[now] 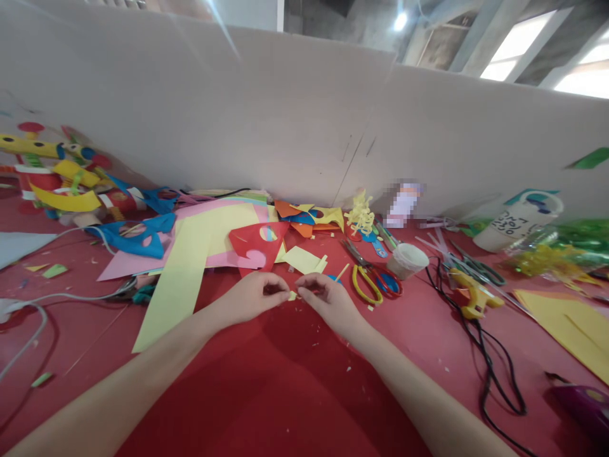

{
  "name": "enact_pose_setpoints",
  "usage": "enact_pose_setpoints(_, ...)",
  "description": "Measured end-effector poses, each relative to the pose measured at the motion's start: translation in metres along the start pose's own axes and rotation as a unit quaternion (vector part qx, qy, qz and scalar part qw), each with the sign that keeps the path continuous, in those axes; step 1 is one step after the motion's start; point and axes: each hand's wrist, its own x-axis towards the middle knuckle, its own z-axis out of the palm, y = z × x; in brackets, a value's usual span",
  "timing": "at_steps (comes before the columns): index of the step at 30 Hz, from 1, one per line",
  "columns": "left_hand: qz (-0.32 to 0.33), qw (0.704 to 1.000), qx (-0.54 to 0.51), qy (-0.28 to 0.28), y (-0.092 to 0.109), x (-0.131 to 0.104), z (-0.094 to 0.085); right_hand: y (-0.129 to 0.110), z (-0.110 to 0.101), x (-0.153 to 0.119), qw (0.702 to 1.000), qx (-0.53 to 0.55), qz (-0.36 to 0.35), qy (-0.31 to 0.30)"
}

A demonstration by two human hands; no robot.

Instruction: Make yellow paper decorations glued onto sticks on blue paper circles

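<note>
My left hand (pixel 254 297) is closed in a pinch at the middle of the red table, with a tiny pale yellow paper piece (pixel 292 296) at its fingertips. Close beside it, my right hand (pixel 330 303) has thumb and fingers drawn together; whatever they hold is too small to make out. Just beyond the hands lie a red foam mask (pixel 257 244) and a pale yellow paper rectangle (pixel 304 260). To the right of my right hand are scissors (pixel 366 285) with yellow and red handles. A white cup (pixel 408 260) stands behind them.
A yellow glue gun (pixel 471 295) with a black cord lies right, a purple tool (pixel 580 406) at the near right. Yellow sheets (pixel 566 324) rest far right. Blue masks (pixel 137 235), a long pale yellow strip (pixel 174 298) and a white cable (pixel 71 297) lie left. A white partition (pixel 214 108) stands behind.
</note>
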Motion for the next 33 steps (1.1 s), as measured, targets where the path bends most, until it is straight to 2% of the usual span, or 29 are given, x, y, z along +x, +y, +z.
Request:
enact_pose_setpoints(6,-0.041,0.995,-0.089,-0.013,0.0014,-0.0005,-0.0034,0.0032,0.0014,-0.0015,0.999,-0.004,-0.049,0.004)
enact_pose_setpoints(12,-0.018,0.989,-0.143,-0.022,0.0042,-0.0018,-0.0024,0.0002,0.0023,-0.0035,0.999,0.005,-0.047,0.017)
enact_pose_setpoints(18,-0.015,0.989,-0.146,-0.007,0.0032,-0.0009,-0.0003,-0.0016,0.002,-0.0031,0.999,0.018,-0.031,-0.002)
enact_pose_setpoints(23,-0.023,0.99,-0.136,0.005,0.0033,-0.0011,0.0012,-0.0048,0.0004,-0.0023,0.997,-0.01,-0.074,0.033)
enact_pose_setpoints(28,-0.017,0.991,-0.132,-0.003,0.0035,-0.0014,0.0008,-0.0067,-0.0005,-0.0032,0.989,-0.051,-0.129,0.043)
enact_pose_setpoints(33,-0.004,0.992,-0.123,0.005,0.0039,-0.0013,0.0011,-0.0059,-0.0004,-0.0038,0.988,-0.057,-0.133,0.048)
